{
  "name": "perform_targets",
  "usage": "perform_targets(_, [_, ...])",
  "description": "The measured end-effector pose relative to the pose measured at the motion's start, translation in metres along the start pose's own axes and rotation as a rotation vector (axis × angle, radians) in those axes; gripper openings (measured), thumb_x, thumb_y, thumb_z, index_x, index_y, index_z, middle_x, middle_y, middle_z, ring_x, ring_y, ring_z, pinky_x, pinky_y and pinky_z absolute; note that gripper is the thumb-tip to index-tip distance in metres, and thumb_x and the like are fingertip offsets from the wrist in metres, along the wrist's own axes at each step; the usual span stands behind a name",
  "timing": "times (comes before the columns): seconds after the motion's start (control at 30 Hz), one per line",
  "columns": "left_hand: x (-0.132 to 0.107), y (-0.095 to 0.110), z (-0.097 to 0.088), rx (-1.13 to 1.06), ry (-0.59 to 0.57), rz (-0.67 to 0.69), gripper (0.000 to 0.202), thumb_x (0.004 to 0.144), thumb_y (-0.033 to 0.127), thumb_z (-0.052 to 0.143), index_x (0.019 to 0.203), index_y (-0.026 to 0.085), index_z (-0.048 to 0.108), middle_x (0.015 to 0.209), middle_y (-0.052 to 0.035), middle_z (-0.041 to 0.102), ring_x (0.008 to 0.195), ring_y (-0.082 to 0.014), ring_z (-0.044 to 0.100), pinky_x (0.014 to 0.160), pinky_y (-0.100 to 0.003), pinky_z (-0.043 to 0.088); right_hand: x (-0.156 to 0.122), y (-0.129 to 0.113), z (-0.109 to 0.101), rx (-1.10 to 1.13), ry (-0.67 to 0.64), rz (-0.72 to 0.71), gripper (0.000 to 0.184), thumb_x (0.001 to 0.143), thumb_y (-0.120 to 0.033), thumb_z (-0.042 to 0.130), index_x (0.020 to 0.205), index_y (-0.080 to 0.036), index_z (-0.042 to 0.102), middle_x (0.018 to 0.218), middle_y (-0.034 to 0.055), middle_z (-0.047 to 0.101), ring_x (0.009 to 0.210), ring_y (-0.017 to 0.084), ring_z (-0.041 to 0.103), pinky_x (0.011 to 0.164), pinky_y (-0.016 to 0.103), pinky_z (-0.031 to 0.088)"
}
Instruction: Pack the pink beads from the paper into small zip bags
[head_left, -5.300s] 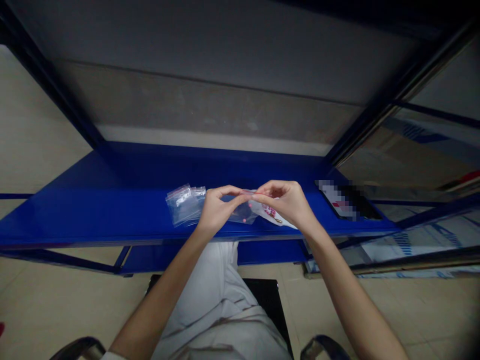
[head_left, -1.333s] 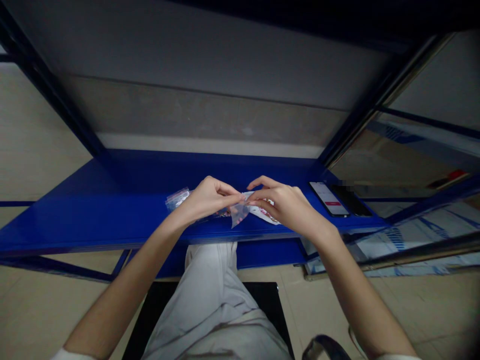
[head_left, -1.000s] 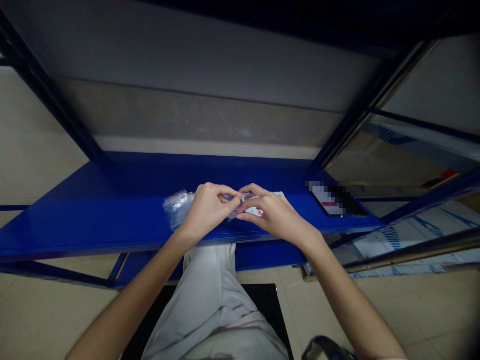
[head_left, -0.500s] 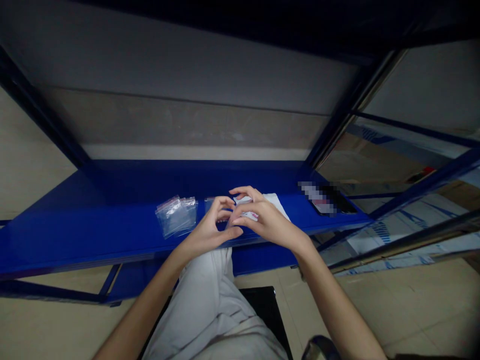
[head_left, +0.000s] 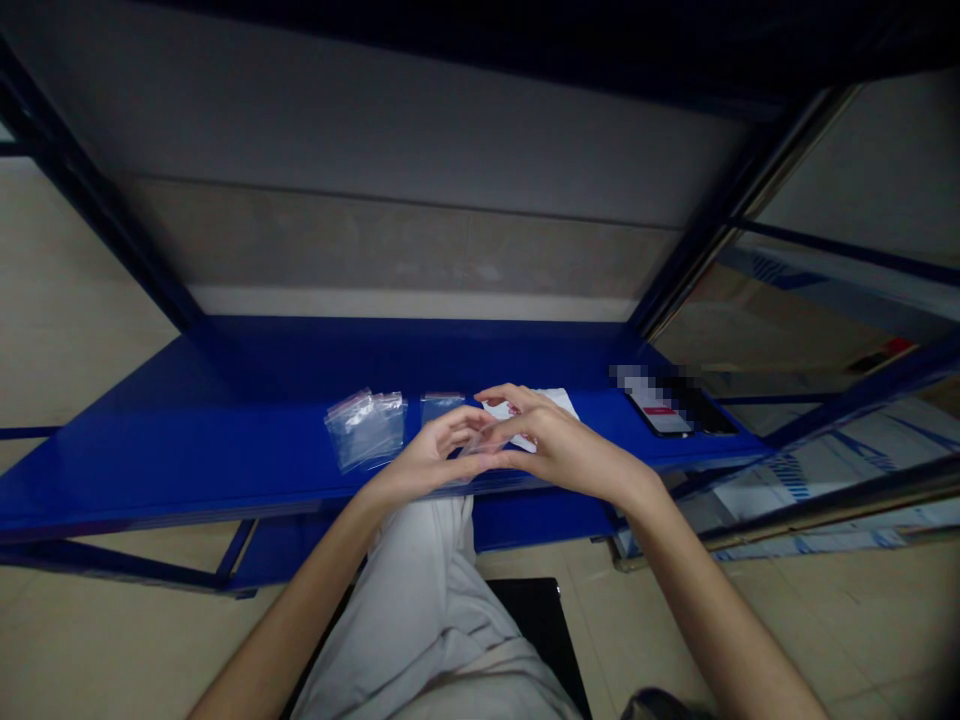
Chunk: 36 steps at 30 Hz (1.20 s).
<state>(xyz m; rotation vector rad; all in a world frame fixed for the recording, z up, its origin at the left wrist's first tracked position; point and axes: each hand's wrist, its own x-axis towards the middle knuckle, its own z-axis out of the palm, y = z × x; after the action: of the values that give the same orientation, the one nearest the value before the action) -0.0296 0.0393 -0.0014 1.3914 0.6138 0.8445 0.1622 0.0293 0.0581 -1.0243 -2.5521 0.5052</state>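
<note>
My left hand (head_left: 429,461) and my right hand (head_left: 556,447) meet over the front edge of a blue metal shelf (head_left: 187,450). Both pinch one small clear zip bag (head_left: 480,444) between their fingertips. Behind my right hand a white sheet (head_left: 559,402) with small pink pieces lies on the shelf. A single clear bag (head_left: 439,404) lies flat just beyond my left hand. A small pile of clear zip bags (head_left: 366,428) rests on the shelf to the left of my left hand.
A phone (head_left: 658,410) with a lit screen lies at the shelf's right end. Dark blue uprights (head_left: 97,210) frame the rack against a grey wall. More racking with wrapped goods (head_left: 817,470) stands to the right. My lap in light trousers (head_left: 427,620) is below.
The hands have drawn back from over the shelf toward its front edge and lowered. One clear bag now lies uncovered beyond my left hand. The view has shifted slightly.
</note>
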Motion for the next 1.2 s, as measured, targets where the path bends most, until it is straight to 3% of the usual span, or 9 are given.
perform_targets(0.27, [-0.001,0.004,0.008,0.339,-0.023,0.095,0.028,0.081,0.027,0.059,0.107,0.015,0.061,0.108,-0.0089,0.066,0.104,-0.0227,0.059,0.092,-0.036,0.044,0.004,-0.003,0.003,-0.032,-0.004,-0.011,0.019,0.088,-0.024,0.053,0.097,-0.025,0.069,0.130,0.0079,0.049,0.118,0.022,0.048,0.096,0.043,0.040])
perform_targets(0.4, [0.000,0.004,0.013,0.395,0.013,0.108,0.030,0.085,0.030,0.055,0.111,0.016,0.060,0.112,-0.0092,0.066,0.104,-0.0219,0.060,0.092,-0.036,0.045,0.003,-0.001,0.004,-0.093,-0.009,0.030,0.026,0.083,-0.018,0.059,0.106,-0.028,0.067,0.132,0.0079,0.048,0.120,0.025,0.047,0.095,0.046,0.039])
perform_targets(0.57, [-0.003,0.008,0.012,0.400,0.018,0.107,0.037,0.083,0.032,0.057,0.118,0.021,0.056,0.119,-0.0072,0.063,0.108,-0.0224,0.059,0.087,-0.032,0.048,0.003,-0.003,0.003,-0.136,0.018,0.038,0.027,0.083,-0.015,0.057,0.102,-0.031,0.068,0.134,0.0057,0.047,0.119,0.025,0.048,0.094,0.047,0.039])
perform_targets(0.73, [0.000,0.011,0.012,0.427,0.018,0.131,0.018,0.085,0.030,0.053,0.096,0.017,0.060,0.094,-0.0049,0.066,0.090,-0.0182,0.061,0.080,-0.029,0.048,0.005,-0.005,0.004,-0.145,0.037,0.001,0.020,0.082,-0.010,0.055,0.084,-0.024,0.070,0.132,0.0058,0.049,0.116,0.024,0.049,0.093,0.046,0.039])
perform_targets(0.87, [0.003,0.009,0.010,0.533,0.087,0.180,0.015,0.082,0.030,0.057,0.083,0.016,0.059,0.080,-0.0022,0.063,0.077,-0.0150,0.058,0.071,-0.026,0.045,0.005,-0.005,0.008,-0.137,0.041,0.006,0.021,0.080,-0.007,0.055,0.078,-0.021,0.069,0.132,0.0069,0.049,0.118,0.025,0.048,0.095,0.049,0.038])
perform_targets(1.0, [0.004,0.003,0.007,0.497,0.171,0.177,0.019,0.080,0.033,0.060,0.089,0.016,0.060,0.081,-0.0023,0.065,0.073,-0.0148,0.060,0.067,-0.025,0.045,0.000,-0.003,0.001,-0.016,0.089,-0.010,0.019,0.082,-0.016,0.058,0.095,-0.025,0.069,0.132,0.0072,0.048,0.115,0.022,0.051,0.095,0.043,0.041])
perform_targets(1.1, [0.005,-0.003,0.002,0.476,0.279,0.171,0.018,0.079,0.034,0.062,0.086,0.017,0.061,0.080,-0.0023,0.067,0.074,-0.0154,0.063,0.067,-0.025,0.047,-0.010,0.010,-0.011,0.107,0.222,0.011,0.023,0.081,-0.024,0.062,0.103,-0.024,0.067,0.128,0.0071,0.052,0.112,0.019,0.054,0.093,0.036,0.043])
perform_targets(1.2, [0.007,-0.011,-0.004,0.545,0.375,0.199,0.016,0.077,0.033,0.064,0.082,0.018,0.064,0.080,-0.0026,0.070,0.076,-0.0169,0.065,0.072,-0.028,0.049,-0.021,0.038,-0.016,0.032,0.369,0.185,0.018,0.081,-0.026,0.062,0.096,-0.022,0.070,0.113,0.0068,0.062,0.105,0.020,0.057,0.087,0.033,0.046])
